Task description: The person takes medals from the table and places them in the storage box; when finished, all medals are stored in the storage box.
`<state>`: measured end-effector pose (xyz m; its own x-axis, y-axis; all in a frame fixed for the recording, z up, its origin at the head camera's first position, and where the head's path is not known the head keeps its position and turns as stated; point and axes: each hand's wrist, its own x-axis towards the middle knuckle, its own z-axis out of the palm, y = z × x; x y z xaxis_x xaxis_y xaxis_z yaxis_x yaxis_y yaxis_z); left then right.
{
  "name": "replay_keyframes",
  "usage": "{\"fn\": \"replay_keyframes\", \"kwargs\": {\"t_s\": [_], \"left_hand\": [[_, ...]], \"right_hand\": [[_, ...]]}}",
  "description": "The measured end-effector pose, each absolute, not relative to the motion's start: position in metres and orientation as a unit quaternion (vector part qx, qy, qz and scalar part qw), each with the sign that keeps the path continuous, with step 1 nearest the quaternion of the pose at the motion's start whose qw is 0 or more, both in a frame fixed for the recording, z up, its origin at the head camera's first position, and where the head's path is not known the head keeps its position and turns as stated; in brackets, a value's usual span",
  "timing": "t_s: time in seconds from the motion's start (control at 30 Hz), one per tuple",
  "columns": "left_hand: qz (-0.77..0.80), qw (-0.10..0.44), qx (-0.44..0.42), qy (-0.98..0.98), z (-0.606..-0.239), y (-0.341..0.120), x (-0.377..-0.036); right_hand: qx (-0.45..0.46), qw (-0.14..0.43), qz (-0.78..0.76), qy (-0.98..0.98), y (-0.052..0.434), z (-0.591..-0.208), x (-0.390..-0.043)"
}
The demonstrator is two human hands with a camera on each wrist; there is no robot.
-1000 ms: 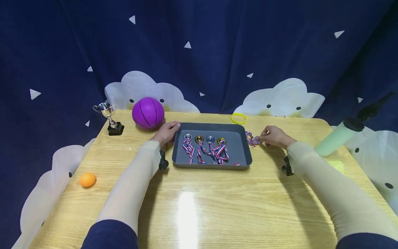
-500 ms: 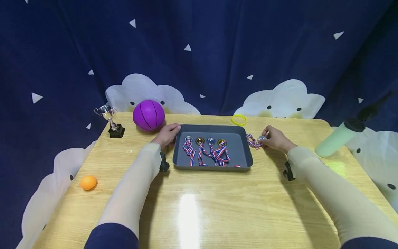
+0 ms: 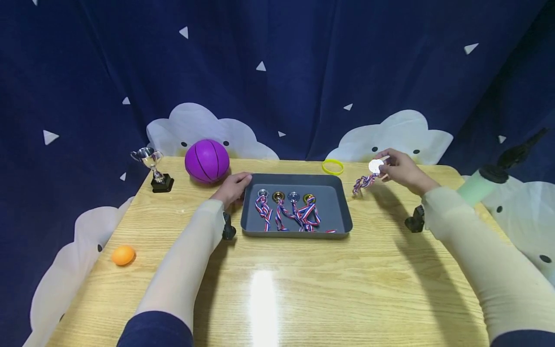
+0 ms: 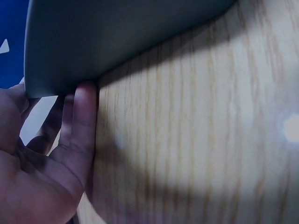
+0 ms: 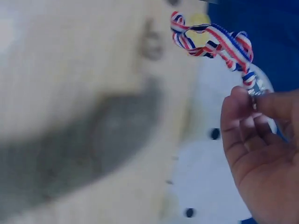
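Observation:
My right hand (image 3: 401, 169) pinches a silver medal (image 3: 376, 166) between thumb and fingertips, raised over the right part of the table. Its knotted red, white and blue ribbon (image 5: 229, 44) dangles from it; the medal's face shines white in the head view. At the left end of a dark grey tray (image 3: 334, 212), my left hand (image 3: 233, 188) grips the wall near the far corner. In the left wrist view its fingers (image 4: 84, 114) lie against the outside of that wall. Gold and silver medals (image 3: 278, 196) with striped ribbons lie in a row inside the tray.
Behind the tray lie a yellow wristband (image 3: 332, 167) and, further left, a purple ball (image 3: 207, 161). A trophy cup (image 3: 158, 178) stands at the back left, an orange ball (image 3: 123, 255) at the left edge. A pale green bottle (image 3: 474, 189) is partly hidden by the right sleeve.
My right hand has picked the silver medal off the table beside the tray and lifted it up and to the right, ribbon trailing. The left hand and tray have stayed in place.

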<state>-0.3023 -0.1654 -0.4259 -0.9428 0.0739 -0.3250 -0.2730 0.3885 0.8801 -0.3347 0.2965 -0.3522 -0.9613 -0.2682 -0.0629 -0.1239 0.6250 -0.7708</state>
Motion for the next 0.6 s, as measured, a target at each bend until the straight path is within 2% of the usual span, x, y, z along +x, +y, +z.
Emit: {"fn": "replay_keyframes", "kwargs": {"t_s": [0.1,0.2,0.4,0.6], "left_hand": [[0.55,0.157,-0.06,0.818,-0.426,-0.166,-0.304],[0.548,0.157,-0.059,0.819,-0.426,-0.167,-0.305],[0.546,0.157,-0.061,0.821,-0.425,-0.167,-0.306],[0.546,0.161,-0.062,0.82,-0.428,-0.166,-0.305]], "right_hand": [[-0.116,0.075,-0.451,0.882,0.293,-0.33,-0.335],[-0.125,0.093,-0.477,0.865,0.285,-0.314,-0.333],[-0.151,0.182,-0.467,0.852,0.257,-0.301,-0.326],[-0.19,0.281,-0.426,0.839,0.231,-0.322,-0.32]]}}
